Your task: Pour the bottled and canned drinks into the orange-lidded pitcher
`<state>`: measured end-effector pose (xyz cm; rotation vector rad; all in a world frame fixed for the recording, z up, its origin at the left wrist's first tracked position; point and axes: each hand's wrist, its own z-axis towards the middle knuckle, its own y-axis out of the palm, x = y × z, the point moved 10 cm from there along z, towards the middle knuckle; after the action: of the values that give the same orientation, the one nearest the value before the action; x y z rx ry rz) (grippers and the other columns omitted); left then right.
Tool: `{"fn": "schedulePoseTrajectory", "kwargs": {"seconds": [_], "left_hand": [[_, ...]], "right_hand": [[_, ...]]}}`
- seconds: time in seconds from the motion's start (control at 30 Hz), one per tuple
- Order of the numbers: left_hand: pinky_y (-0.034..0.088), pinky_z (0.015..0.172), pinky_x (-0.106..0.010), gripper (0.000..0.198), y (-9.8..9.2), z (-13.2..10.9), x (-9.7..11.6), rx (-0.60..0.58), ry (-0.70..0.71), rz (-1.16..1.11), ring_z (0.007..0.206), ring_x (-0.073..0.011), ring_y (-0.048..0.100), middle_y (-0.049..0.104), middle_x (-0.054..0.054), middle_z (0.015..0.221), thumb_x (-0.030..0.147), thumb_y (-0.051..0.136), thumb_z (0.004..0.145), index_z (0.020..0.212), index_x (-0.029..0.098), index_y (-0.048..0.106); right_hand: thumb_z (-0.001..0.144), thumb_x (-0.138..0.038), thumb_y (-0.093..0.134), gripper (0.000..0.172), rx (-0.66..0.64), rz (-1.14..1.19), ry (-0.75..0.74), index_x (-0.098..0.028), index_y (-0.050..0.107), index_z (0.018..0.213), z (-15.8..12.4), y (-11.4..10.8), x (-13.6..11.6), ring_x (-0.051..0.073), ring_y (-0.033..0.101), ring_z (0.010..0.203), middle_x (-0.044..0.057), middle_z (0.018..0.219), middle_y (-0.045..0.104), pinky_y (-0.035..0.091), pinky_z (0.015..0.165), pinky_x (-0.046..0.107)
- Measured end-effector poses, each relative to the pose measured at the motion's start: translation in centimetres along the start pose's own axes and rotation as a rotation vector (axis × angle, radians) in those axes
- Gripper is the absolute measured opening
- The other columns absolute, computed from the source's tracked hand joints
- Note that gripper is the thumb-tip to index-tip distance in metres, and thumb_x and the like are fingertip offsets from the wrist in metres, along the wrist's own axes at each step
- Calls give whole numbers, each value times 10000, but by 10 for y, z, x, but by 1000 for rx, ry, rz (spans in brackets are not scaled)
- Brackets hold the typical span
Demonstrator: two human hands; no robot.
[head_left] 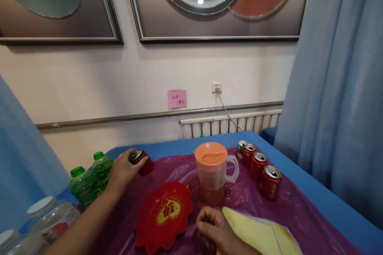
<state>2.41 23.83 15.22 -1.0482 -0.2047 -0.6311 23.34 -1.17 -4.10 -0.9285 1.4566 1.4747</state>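
My left hand [123, 170] is wrapped round a dark red drink can [146, 166] at the far left of the purple plastic sheet [176, 163]. The can leans slightly, its top towards my palm. My right hand [212, 226] hovers near the front, fingers curled in, and I see nothing in them. Just to its right lies a folded yellow cloth [257, 233]. Between my hands sits a red scalloped plate [149, 211] with a yellow printed design. Behind my right hand stands a clear pitcher [211, 179] with an orange lid, holding some amber liquid.
Several opened cans, including a red can [270, 183] in front and a green one [241, 149] at the back, line the right side. Green bottles [85, 185] and white-lidded jars [54, 217] stand left. Blue curtains [332, 79] hang at both sides; a radiator [233, 124] is behind.
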Motion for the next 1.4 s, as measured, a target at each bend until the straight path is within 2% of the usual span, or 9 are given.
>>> {"fn": "schedulePoseTrajectory", "kwargs": {"seconds": [0.13, 0.3, 0.47, 0.7, 0.87, 0.97, 1.1, 1.2, 1.4], "left_hand": [[494, 950, -409, 595, -9, -57, 63, -87, 186, -16, 1042, -322, 660, 706, -131, 1128, 607, 683, 708, 1120, 179, 647], [527, 906, -408, 504, -3, -147, 146, -258, 399, -124, 1023, -282, 666, 718, -72, 1122, 532, 720, 744, 1138, 233, 626], [536, 865, -433, 430, 8, -193, 184, -323, 388, -147, 1000, -284, 660, 714, -57, 1082, 422, 753, 735, 1108, 245, 633], [464, 1053, -565, 781, 26, -201, 163, -378, 261, -359, 1224, -364, 589, 634, -126, 1331, 429, 836, 650, 1353, 251, 546], [441, 1114, -515, 813, 46, -204, 131, -702, 189, -762, 1330, -344, 533, 529, -130, 1487, 486, 768, 770, 1473, 270, 422], [398, 1142, -531, 817, 50, -212, 132, -899, 204, -874, 1363, -345, 496, 502, -120, 1517, 478, 789, 769, 1476, 273, 433], [368, 1153, -539, 861, 51, -225, 149, -1033, 233, -975, 1348, -352, 496, 522, -121, 1493, 544, 803, 741, 1470, 247, 455], [358, 1160, -521, 906, 53, -228, 156, -1039, 231, -1022, 1351, -359, 485, 534, -123, 1477, 581, 814, 705, 1460, 221, 465], [357, 1167, -494, 875, 49, -212, 139, -843, 201, -867, 1323, -351, 519, 585, -111, 1425, 460, 884, 630, 1392, 226, 522]], "right_hand": [[766, -433, 758, 306, 156, -172, -189, -200, 631, 918, -8, -10, -24, 135, 557, 698, -10, 773, 627, 425, 643, 244], [697, -333, 834, 720, 228, -280, -318, -253, 496, 1328, -22, -7, -38, 272, 572, 1196, 92, 1304, 612, 456, 977, 380], [609, -199, 865, 909, 229, -334, -326, -274, 379, 1373, -27, 0, -36, 296, 561, 1247, 96, 1362, 577, 432, 1068, 438], [679, -189, 804, 723, 283, -277, -323, -248, 390, 1268, -26, -6, -38, 280, 606, 1170, 111, 1282, 613, 468, 1018, 430], [641, -360, 893, 727, -12, 97, -298, -251, 462, 1216, -22, 12, -53, 305, 591, 1230, 100, 1278, 638, 434, 1062, 461], [601, -390, 914, 736, -162, 279, -224, -242, 528, 1210, -24, 24, -56, 320, 610, 1212, 90, 1232, 679, 414, 1070, 485], [539, -358, 930, 755, -200, 393, -93, -219, 615, 1211, -25, 28, -45, 329, 625, 1187, 89, 1197, 714, 405, 1065, 491], [492, -312, 939, 789, -173, 398, -26, -220, 644, 1218, -27, 24, -37, 327, 604, 1214, 83, 1219, 712, 378, 1087, 480], [555, -341, 921, 651, -144, 341, -78, -230, 676, 1148, -22, 15, -35, 274, 617, 1146, 57, 1168, 711, 429, 1013, 400]]}}
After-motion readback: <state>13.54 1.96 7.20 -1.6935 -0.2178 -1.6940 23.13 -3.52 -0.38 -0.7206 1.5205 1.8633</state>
